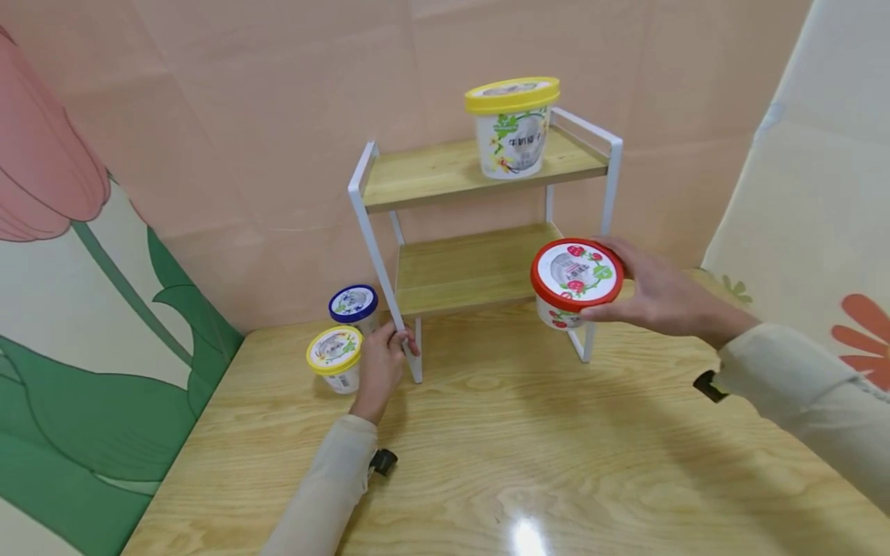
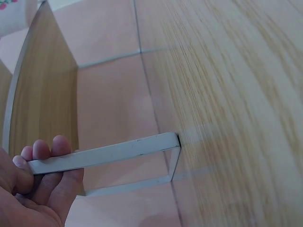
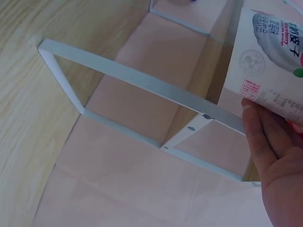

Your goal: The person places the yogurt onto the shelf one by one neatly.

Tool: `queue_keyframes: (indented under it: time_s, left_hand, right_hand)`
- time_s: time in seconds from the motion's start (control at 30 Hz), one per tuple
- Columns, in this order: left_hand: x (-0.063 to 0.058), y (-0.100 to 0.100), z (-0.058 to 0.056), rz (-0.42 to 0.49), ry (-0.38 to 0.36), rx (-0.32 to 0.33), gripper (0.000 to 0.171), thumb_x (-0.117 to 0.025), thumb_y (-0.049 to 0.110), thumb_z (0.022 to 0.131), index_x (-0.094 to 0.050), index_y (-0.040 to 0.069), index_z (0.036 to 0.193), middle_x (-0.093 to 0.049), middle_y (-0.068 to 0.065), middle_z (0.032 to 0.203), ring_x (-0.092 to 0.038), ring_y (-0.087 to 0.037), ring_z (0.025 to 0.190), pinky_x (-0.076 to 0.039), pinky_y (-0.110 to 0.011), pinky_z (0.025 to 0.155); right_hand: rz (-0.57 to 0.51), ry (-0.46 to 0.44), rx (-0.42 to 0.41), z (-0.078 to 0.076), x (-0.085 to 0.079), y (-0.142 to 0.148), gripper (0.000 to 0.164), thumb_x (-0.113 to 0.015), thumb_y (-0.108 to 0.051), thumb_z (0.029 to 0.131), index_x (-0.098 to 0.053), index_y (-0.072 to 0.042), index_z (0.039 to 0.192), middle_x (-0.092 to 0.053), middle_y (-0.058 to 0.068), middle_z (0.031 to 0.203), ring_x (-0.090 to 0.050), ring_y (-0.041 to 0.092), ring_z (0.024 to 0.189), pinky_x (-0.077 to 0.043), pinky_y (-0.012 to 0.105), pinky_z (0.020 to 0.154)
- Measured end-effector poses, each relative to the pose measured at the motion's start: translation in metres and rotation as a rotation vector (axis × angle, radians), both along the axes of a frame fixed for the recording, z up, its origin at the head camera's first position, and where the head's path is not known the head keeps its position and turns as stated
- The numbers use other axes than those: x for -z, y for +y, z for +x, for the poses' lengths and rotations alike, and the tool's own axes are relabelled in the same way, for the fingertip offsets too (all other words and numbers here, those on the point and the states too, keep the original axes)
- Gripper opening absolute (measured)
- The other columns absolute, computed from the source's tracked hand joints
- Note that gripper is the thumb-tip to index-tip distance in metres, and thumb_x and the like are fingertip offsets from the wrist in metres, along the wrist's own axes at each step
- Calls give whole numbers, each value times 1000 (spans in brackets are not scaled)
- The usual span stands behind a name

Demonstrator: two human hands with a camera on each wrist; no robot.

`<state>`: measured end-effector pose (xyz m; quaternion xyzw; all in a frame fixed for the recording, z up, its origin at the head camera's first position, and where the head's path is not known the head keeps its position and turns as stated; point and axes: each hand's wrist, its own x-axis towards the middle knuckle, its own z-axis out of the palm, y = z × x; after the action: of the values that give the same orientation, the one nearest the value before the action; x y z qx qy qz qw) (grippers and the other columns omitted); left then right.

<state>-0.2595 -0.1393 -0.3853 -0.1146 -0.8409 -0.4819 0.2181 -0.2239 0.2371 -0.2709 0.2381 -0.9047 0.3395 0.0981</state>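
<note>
A two-tier rack with pale wood-grain boards (image 1: 466,270) and flat white bars, apparently painted metal, bent into squared loops at each end, stands on a smooth wood-grain counter (image 1: 487,463) with swirling figure and a glossy highlight. The left hand (image 1: 381,363) has its fingers curled around the rack's left front leg (image 2: 109,153), low down; small dark scuffs mark the bar's surface. The right hand (image 1: 650,297) pinches a white tapered tub with a round, red-rimmed, strawberry-printed lid (image 1: 577,274) between thumb and fingers, holding it upright in front of the rack's right end; whether it touches the lower board cannot be told. The right wrist view shows its smooth wall printed with dark lettering, and round screw heads (image 3: 191,128) on the rack's white crossbar.

On the rack's upper board, toward the right, stands a white tapered tub with a thick yellow rim and floral print (image 1: 513,139). Left of the rack, on the counter, are a smaller yellow-lidded white tub (image 1: 335,351) and, just behind it, a round blue-lidded tub (image 1: 353,303). Behind the rack hangs a creased, matte pink sheet (image 1: 278,116).
</note>
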Motion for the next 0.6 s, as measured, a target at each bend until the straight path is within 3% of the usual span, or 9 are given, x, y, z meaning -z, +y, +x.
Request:
queue_keyframes:
  time_s: [0.33, 0.6]
  left_hand:
    - [0, 1, 1, 23, -16, 6, 23, -53, 6, 101, -67, -2, 85, -70, -18, 74, -70, -29, 69, -60, -42, 73]
    - [1, 1, 1, 15, -20, 0, 23, -52, 6, 102, -68, 0, 86, -71, -15, 74, -70, -27, 70, -60, -42, 73]
  right_hand:
    - [18, -28, 21, -1, 1, -3, 92, -84, -38, 78, -31, -21, 151, -60, 3, 132, -57, 23, 118, -44, 56, 101]
    - [-26, -118, 5, -4, -2, -16, 94, -81, -43, 81, -25, -21, 153, -52, 0, 137, -53, 23, 122, -46, 57, 103]
